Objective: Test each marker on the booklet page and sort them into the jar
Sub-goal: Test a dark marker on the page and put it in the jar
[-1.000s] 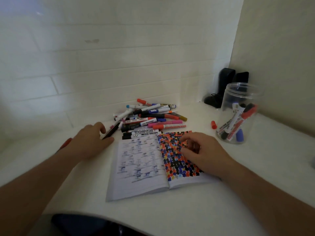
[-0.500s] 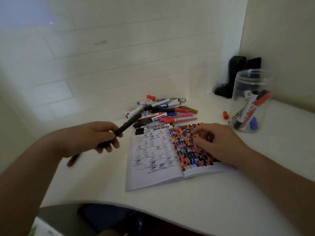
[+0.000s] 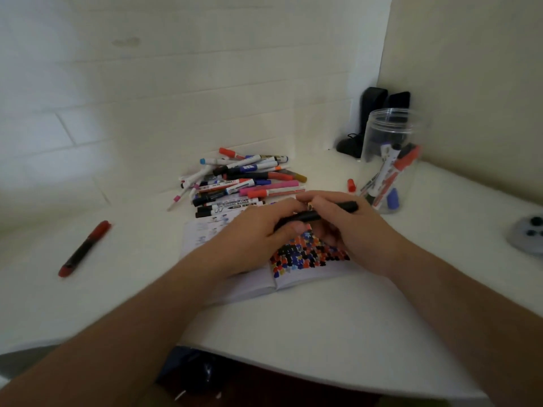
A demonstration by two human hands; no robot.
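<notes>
Both hands meet over the open booklet (image 3: 296,277), whose right page is covered in coloured marks. A black marker (image 3: 346,207) lies across them, pointing right. My left hand (image 3: 252,233) grips its left part and my right hand (image 3: 349,230) grips its right part, with the end sticking out past the fingers. Behind the booklet lies a pile of markers (image 3: 244,180). The clear jar (image 3: 388,160) stands at the right with several markers leaning inside. A red and black marker (image 3: 85,248) lies alone on the table at the left.
A small red cap (image 3: 351,185) lies left of the jar. Black objects (image 3: 370,121) stand in the corner behind it. A grey object with dark knobs (image 3: 529,233) sits at the far right edge. The white table's curved front edge (image 3: 323,374) is close to me.
My left hand carried the black marker from the left over to the booklet, and my right hand lifted off the page and took hold of its other end. The red and black marker stayed on the table.
</notes>
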